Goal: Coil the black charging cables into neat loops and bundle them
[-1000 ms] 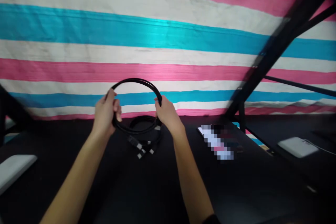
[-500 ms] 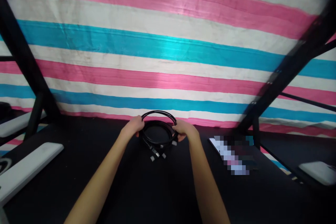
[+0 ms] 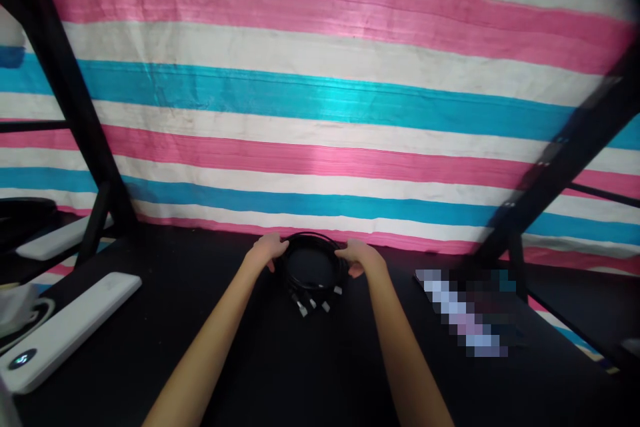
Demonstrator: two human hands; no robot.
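Observation:
A round coil of black cables (image 3: 311, 289) lies on the black table at the middle of the view. Several grey-silver plugs (image 3: 303, 311) stick out from its near side. To its left is my left hand (image 3: 269, 250), thumb apart from the fingers and its tip at the coil's edge. My right hand (image 3: 359, 256) mirrors this on the right side, its thumb tip reaching the rim and its fingers spread lower down. Neither hand appears closed round the cables.
A white power bank (image 3: 75, 327) with a lit display lies on the left, beside a white plug with a cord (image 3: 20, 310). A pixelated flat item (image 3: 460, 313) lies on the right. Black metal posts (image 3: 75, 93) flank the table (image 3: 310, 373), with a striped sheet (image 3: 320, 93) behind.
The raised loop of cable has come down onto the rest of the coil. Both hands have loosened from a grip to spread fingers at its sides. The camera view has shifted slightly left.

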